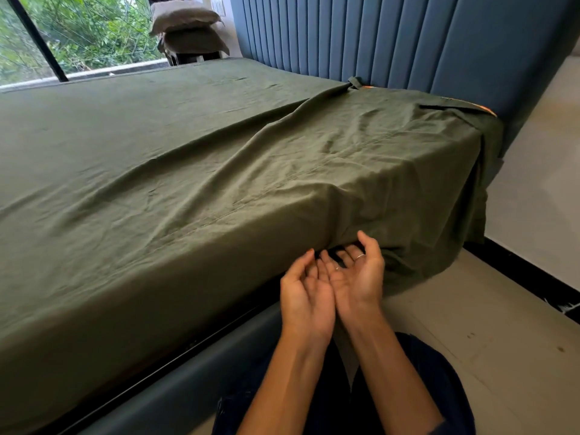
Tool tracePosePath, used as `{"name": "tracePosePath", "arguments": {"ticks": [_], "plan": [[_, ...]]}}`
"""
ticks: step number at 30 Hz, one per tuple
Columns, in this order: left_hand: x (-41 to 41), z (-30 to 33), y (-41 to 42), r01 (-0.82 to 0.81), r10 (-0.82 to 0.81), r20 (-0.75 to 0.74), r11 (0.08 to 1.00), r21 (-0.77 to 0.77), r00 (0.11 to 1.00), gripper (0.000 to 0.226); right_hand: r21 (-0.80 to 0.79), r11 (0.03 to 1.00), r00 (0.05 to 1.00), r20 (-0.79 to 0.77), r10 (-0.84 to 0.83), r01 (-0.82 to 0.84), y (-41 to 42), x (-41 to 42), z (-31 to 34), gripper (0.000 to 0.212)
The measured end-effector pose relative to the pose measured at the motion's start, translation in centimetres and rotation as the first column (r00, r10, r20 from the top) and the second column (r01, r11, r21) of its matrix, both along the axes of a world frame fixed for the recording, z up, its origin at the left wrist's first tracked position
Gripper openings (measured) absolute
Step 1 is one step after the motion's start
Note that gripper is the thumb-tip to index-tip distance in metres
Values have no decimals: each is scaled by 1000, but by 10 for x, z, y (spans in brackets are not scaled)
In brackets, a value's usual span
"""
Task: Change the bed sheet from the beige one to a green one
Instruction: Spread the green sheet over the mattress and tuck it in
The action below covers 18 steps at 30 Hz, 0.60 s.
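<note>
The green sheet point(219, 158) covers the mattress across frame centre, loose and wrinkled toward the right corner. It's soft, light, limp and will slide, so take it by the hanging edge at lower centre. Your left hand point(306, 296) and right hand point(356, 277) are palm-up, side by side, fingers apart and slightly curled under that edge, gripping nothing.

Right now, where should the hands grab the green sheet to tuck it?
Probably the loose hanging edge of the green sheet, right of the right hand near the corner. Come from below, palms up: it bunches and drapes free there, while left of the left hand the edge already disappears under the mattress.
</note>
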<state>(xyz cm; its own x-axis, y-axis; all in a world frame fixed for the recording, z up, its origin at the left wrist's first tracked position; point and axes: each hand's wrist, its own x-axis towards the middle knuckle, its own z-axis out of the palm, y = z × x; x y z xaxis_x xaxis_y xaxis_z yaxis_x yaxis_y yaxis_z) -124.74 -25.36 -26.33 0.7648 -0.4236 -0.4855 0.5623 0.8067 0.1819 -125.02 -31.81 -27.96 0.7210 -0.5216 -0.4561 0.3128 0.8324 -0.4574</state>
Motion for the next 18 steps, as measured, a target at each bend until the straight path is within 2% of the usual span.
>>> {"name": "tracePosePath", "arguments": {"ticks": [3, 5, 8, 11, 13, 16, 18], "plan": [[9, 2, -3, -1, 2, 34, 999, -40, 999, 31, 40, 998, 991, 125, 37, -43, -6, 3, 0, 52], [12, -1, -4, 20, -20, 80, 1000, 9, 997, 28, 50, 997, 980, 193, 47, -57, -15, 9, 4, 53], [16, -9, -4, 107, -132, 155, 981, 164, 979, 24, 9, 993, 974, 191, 118, -122, -34, 18, 15, 68], [20, -16, 1, 255, -321, 161, 908, 333, 933, 22, -93, 978, 978, 76, 192, -185, -47, 23, 18, 76], [24, -18, 6, 313, -374, 116, 881, 353, 920, 16, -191, 961, 980, -42, 195, -200, -50, 27, 15, 81], [29, -14, 8, 362, -383, 67, 909, 208, 921, 12, -369, 916, 968, -239, 69, -157, -50, 36, 10, 121], [32, -13, 6, 372, -381, 52, 919, 127, 923, 10, -485, 862, 935, -353, -39, -147, -50, 41, 8, 125]]}}
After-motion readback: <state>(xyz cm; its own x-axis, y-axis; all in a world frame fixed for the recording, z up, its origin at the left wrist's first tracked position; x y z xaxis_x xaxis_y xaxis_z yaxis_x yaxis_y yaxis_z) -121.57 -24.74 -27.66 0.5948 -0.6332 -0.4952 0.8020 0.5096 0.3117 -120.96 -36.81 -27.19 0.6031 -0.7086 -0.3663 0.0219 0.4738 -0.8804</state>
